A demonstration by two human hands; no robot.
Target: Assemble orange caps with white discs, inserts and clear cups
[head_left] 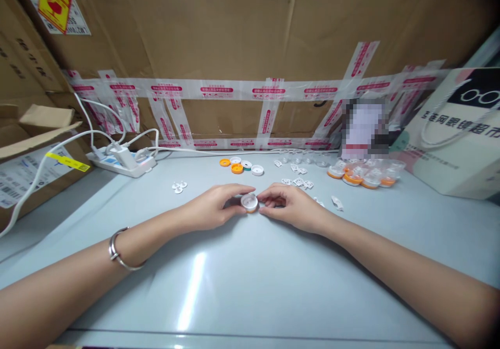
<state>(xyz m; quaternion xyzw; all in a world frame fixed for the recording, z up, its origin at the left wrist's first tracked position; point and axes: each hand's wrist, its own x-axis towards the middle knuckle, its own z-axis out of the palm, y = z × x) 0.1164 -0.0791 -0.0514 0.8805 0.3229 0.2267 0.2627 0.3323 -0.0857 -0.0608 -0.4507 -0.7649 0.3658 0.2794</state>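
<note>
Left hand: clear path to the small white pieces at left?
Probably yes: nothing visible stands between the left hand and the small white pieces, though it's at the round container.

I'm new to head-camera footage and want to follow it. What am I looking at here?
There is no machine: one picture, from a camera on a person's head, looks forward and down at two bare hands. The left hand grips a small white-and-orange round piece; the right hand's fingertips are beside it, contact unclear. On the grey tabletop lie orange and white round caps, small white parts and clear-topped pieces. Behind stand a power strip and a large cardboard box.
</note>
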